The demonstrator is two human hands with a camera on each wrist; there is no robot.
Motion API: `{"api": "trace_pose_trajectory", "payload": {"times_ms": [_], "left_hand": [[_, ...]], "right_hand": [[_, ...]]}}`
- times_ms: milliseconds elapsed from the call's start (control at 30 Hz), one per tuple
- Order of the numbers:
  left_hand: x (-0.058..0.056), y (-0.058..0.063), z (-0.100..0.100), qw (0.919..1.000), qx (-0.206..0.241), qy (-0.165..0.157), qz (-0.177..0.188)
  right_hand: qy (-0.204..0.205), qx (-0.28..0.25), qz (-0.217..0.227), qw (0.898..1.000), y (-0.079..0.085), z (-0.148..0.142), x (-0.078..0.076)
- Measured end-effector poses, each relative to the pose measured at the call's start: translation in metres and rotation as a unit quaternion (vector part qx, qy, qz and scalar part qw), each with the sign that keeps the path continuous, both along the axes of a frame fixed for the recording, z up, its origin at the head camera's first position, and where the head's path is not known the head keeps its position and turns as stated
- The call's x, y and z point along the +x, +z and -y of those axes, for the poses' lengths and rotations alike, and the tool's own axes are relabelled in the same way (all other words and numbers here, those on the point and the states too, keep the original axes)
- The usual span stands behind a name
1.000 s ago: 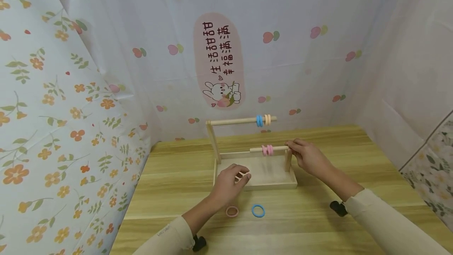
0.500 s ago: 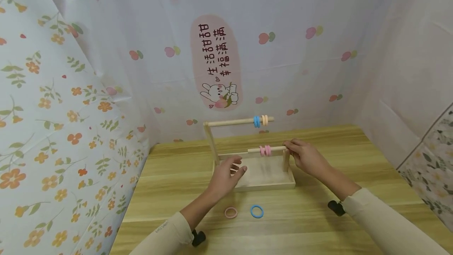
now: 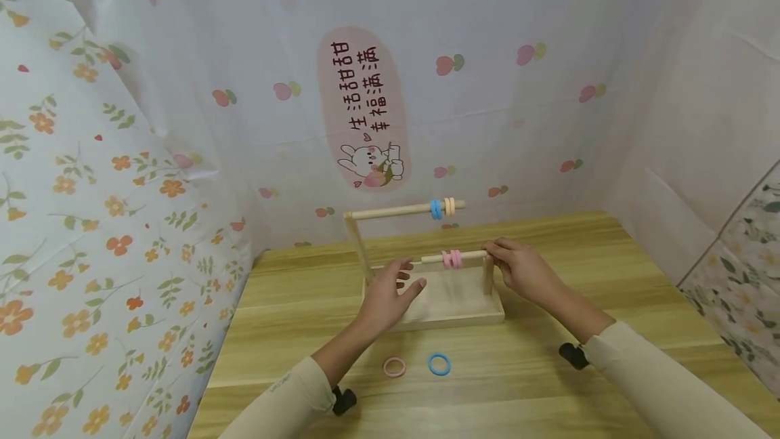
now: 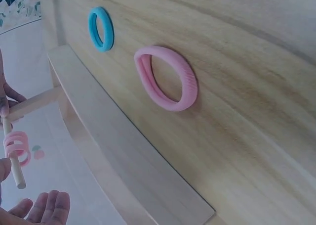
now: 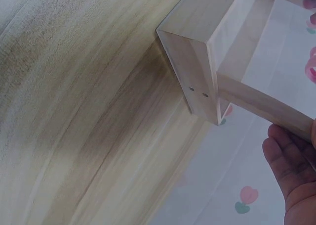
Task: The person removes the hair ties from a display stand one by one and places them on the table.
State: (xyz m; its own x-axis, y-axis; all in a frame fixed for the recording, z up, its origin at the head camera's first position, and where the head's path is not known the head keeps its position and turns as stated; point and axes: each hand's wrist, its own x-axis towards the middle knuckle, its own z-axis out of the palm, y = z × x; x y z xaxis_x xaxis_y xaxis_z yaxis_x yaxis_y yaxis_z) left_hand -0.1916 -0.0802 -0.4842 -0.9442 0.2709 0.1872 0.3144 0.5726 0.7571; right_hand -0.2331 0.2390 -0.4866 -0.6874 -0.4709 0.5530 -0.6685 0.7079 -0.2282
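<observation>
A wooden rack (image 3: 447,322) with a tray base and two dowels stands on the table. On its lower dowel (image 3: 472,255) hang pink hair ties (image 3: 451,259); blue hair ties (image 3: 435,209) and peach ones (image 3: 449,206) circle the upper dowel (image 3: 390,211). My right hand (image 3: 525,271) grips the top of the short right post (image 5: 266,104), where the lower dowel joins it. At that dowel's free end (image 4: 19,180), my left hand (image 3: 385,297) has its fingers and thumb spread apart, holding nothing.
In front of the rack, a loose pink hair tie (image 4: 187,86) and a blue hair tie (image 3: 439,364) lie flat on the wood-grain table (image 3: 487,391). A patterned curtain (image 3: 512,120) hangs behind, with a floral one (image 3: 122,256) at the left.
My left hand has risen towards the lower dowel's free end. The right hand keeps its grip on the post. The whole scene has shifted slightly left in the head view.
</observation>
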Motion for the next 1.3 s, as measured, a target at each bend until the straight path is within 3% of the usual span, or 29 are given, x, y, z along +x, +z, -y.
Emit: {"api": "trace_pose_trajectory", "payload": {"times_ms": [400,833,1300], "left_hand": [[-0.012,-0.003,-0.011,0.9999,0.000,-0.010,-0.011],[-0.017,0.001,-0.017,0.9995,0.017,-0.026,-0.006],[-0.023,0.002,-0.026,0.9995,0.002,-0.029,-0.009]], "right_hand": [[-0.003,0.002,0.001,1.000,0.002,0.000,0.002],[-0.010,0.008,0.013,1.000,-0.001,0.000,-0.001],[-0.010,-0.002,0.014,1.000,0.001,0.002,0.001]]}}
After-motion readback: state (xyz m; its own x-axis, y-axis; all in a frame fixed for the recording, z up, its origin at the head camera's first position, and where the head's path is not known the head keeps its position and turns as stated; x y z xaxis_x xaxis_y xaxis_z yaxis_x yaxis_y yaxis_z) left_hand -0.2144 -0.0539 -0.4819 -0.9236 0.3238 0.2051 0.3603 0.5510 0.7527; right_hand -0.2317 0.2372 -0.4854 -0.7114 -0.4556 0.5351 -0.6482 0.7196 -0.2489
